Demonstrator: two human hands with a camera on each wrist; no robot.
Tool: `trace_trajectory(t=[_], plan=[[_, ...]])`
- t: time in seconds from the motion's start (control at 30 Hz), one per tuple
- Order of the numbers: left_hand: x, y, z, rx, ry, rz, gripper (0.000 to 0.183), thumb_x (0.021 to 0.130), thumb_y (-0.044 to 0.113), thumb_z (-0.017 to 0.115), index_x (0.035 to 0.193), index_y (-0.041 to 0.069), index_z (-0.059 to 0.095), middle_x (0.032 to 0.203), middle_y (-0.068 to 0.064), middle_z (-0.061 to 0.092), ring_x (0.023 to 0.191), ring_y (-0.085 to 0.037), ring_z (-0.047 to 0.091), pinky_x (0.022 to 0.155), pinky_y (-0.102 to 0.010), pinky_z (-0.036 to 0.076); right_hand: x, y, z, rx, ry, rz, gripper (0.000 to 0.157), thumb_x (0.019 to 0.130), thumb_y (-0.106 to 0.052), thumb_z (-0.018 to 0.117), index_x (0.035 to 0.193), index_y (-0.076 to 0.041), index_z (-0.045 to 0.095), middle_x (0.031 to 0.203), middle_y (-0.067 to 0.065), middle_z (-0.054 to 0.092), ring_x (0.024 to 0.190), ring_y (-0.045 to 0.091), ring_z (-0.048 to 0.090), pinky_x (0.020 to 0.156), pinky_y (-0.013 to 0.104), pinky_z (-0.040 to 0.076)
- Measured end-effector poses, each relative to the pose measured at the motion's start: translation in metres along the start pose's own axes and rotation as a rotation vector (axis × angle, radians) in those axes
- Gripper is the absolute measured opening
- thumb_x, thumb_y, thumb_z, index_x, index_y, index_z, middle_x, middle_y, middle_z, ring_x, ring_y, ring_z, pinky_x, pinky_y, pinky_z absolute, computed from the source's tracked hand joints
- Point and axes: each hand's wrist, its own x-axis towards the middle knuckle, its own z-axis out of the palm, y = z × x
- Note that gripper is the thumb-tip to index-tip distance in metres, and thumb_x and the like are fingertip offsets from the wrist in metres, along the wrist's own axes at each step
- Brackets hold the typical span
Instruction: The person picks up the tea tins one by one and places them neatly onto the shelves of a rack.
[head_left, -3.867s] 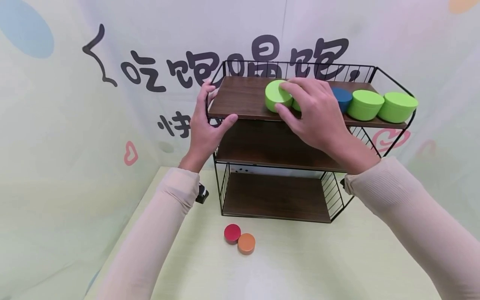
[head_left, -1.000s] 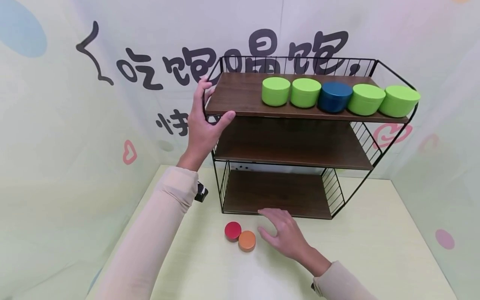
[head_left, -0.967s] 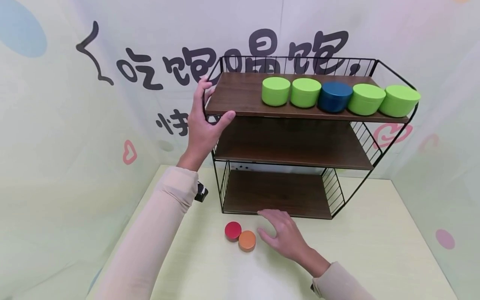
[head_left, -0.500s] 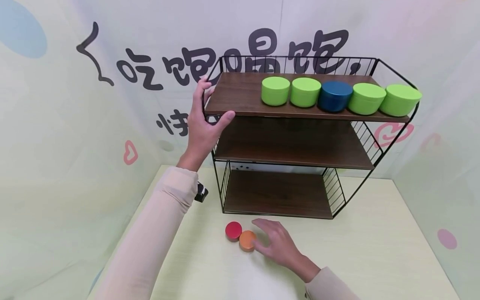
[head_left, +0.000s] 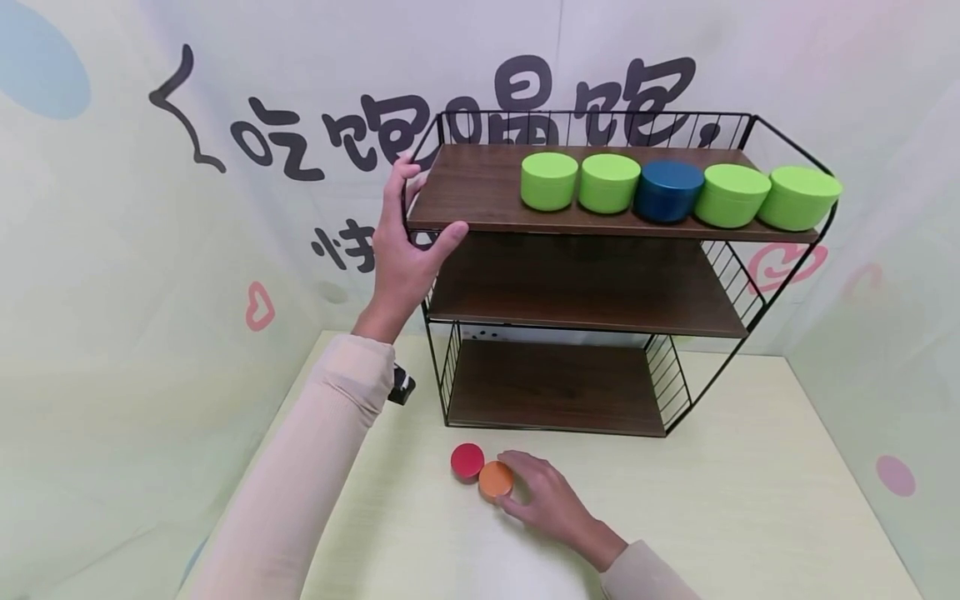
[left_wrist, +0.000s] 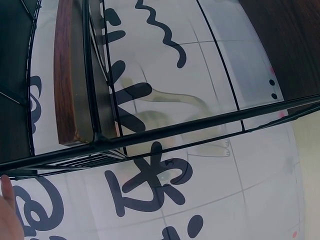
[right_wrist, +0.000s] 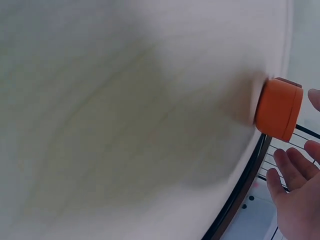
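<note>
My left hand (head_left: 401, 262) grips the upper left corner of a three-tier shelf rack (head_left: 585, 287), fingers around the black wire post and thumb along the top board's front edge. The left wrist view catches only a fingertip (left_wrist: 9, 210) of it beside the wire frame. On the table, my right hand (head_left: 543, 504) stands at an orange round tin (head_left: 495, 481), thumb and fingers spread around its right side. In the right wrist view a gap shows between the fingers and the orange tin (right_wrist: 279, 109). A red round tin (head_left: 467, 462) sits against the orange one.
Along the rack's top board stand several green round tins (head_left: 548, 182) in a row, with a blue tin (head_left: 669, 192) among them. A printed cloth (head_left: 225, 333) hangs behind and at the sides. The pale table (head_left: 735, 467) extends right of the rack.
My right hand has left the green tin on the top board and come down to the table, then slid left to the orange tin. My left hand keeps its grip on the rack.
</note>
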Motion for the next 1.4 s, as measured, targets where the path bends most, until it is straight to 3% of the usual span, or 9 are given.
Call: trace_trajectory(t=[0.53, 0.97, 1.2, 1.4], plan=[[-0.001, 0.0, -0.001, 0.012, -0.005, 0.012, 0.081, 0.084, 0.049, 0.075, 0.138, -0.002, 0.04, 0.156, -0.007, 0.038, 0.137, -0.028, 0.046, 0.109, -0.03, 0.032, 0.0, -0.005, 0.011, -0.018, -0.046, 0.062, 0.049, 0.081, -0.021, 0.081, 0.126, -0.009, 0.064, 0.122, 0.005, 0.066, 0.11, 0.021, 0.065, 0.092, 0.039, 0.052], [0.0, 0.0, -0.002, 0.01, -0.009, 0.008, 0.076, 0.085, 0.04, 0.077, 0.139, -0.001, 0.04, 0.155, -0.005, 0.04, 0.137, -0.028, 0.047, 0.107, -0.03, 0.034, -0.003, -0.005, 0.012, -0.037, -0.048, 0.073, 0.049, 0.082, -0.021, 0.08, 0.126, -0.009, 0.064, 0.123, 0.005, 0.066, 0.111, 0.021, 0.065, 0.092, 0.04, 0.052], [0.001, 0.0, -0.001, 0.002, 0.004, 0.03, 0.067, 0.083, 0.022, 0.077, 0.135, -0.002, 0.041, 0.151, -0.004, 0.046, 0.135, -0.027, 0.048, 0.105, -0.031, 0.037, -0.003, -0.003, 0.012, -0.024, -0.03, 0.072, 0.048, 0.08, -0.021, 0.081, 0.124, -0.009, 0.066, 0.12, 0.005, 0.068, 0.109, 0.02, 0.066, 0.089, 0.041, 0.053], [0.0, 0.001, -0.003, 0.004, -0.007, 0.012, 0.071, 0.085, 0.029, 0.077, 0.138, -0.001, 0.041, 0.152, -0.008, 0.044, 0.136, -0.028, 0.047, 0.106, -0.029, 0.034, -0.002, -0.002, 0.009, -0.06, -0.022, 0.035, 0.048, 0.078, -0.022, 0.082, 0.121, -0.009, 0.067, 0.118, 0.003, 0.069, 0.107, 0.019, 0.067, 0.087, 0.042, 0.054]])
